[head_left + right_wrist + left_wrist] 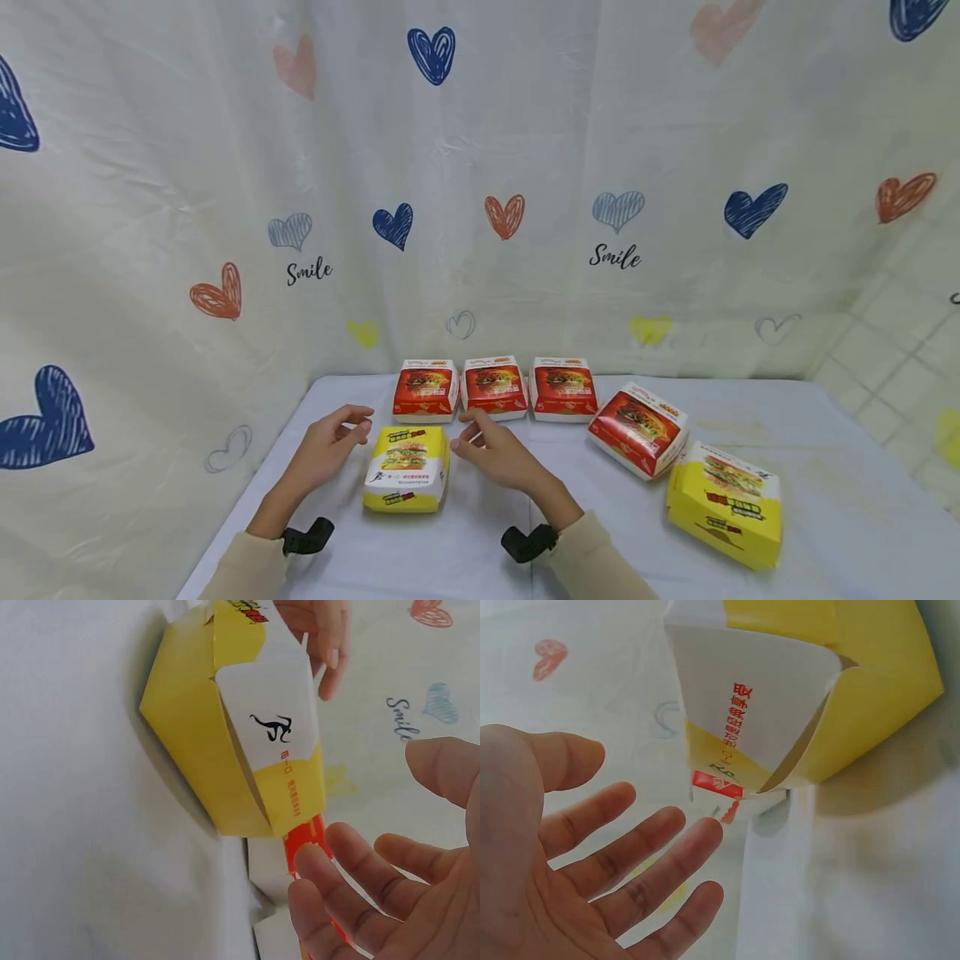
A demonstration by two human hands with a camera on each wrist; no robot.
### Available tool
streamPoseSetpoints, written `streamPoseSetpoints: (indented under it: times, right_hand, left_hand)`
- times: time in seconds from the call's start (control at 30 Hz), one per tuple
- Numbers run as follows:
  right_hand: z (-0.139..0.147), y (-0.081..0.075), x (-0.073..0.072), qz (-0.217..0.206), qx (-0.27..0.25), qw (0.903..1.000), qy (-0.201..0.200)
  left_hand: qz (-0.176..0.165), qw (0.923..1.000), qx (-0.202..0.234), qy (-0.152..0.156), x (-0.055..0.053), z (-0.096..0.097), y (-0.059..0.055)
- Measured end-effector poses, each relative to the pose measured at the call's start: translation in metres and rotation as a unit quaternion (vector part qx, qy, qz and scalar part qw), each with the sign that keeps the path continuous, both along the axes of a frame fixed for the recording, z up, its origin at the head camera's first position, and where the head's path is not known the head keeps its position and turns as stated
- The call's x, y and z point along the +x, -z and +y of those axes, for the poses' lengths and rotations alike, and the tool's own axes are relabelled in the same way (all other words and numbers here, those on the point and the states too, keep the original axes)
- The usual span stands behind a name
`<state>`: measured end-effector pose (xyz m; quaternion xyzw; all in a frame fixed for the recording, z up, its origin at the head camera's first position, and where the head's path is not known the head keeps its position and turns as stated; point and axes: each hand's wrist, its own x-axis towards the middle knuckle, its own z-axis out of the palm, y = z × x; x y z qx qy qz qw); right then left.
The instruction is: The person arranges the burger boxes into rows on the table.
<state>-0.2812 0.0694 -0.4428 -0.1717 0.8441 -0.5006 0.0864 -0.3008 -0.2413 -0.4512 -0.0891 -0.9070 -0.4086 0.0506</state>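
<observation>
A yellow and white burger box (406, 471) sits on the table between the two hands, its lid down. To its left, the left hand (330, 446) hovers with loosely bent fingers; the left wrist view shows the fingers (641, 896) spread apart from the box (757, 705). On the other side, the right hand (498, 454) is held near the box's upper right edge, holding nothing. In the right wrist view its fingers (352, 892) are relaxed beside the box (277, 712); whether a fingertip touches it I cannot tell.
Three red burger boxes (494, 388) stand in a row at the table's back. Further right, a tilted red box (639, 430) lies against another yellow box (725, 504). A curtain (540, 283) printed with hearts hangs behind the white-covered table (847, 500).
</observation>
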Motion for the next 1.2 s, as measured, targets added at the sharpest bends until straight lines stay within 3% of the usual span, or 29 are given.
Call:
streamPoseSetpoints:
  times: [0.27,0.5,0.73,0.97,1.2]
  right_hand:
    - [-0.011,-0.006,-0.002,0.019,-0.014,0.9997,0.008]
    - [-0.025,-0.023,-0.02,0.048,0.008,0.9985,0.024]
    - [-0.042,-0.03,-0.046,0.055,0.025,0.9967,0.055]
    - [-0.056,-0.024,-0.069,0.048,0.041,0.9941,0.089]
    - [-0.063,-0.023,-0.085,0.055,0.074,0.991,0.098]
  left_hand:
    - [0.027,0.9993,-0.026,-0.005,-0.019,-0.002,-0.015]
    - [0.024,0.999,-0.037,-0.003,-0.046,0.005,-0.026]
    - [0.003,0.9993,-0.037,0.003,-0.074,0.013,-0.021]
    - [-0.036,0.9988,-0.031,0.008,-0.092,0.015,-0.013]
    - [-0.068,0.9969,-0.026,0.029,-0.104,0.02,-0.013]
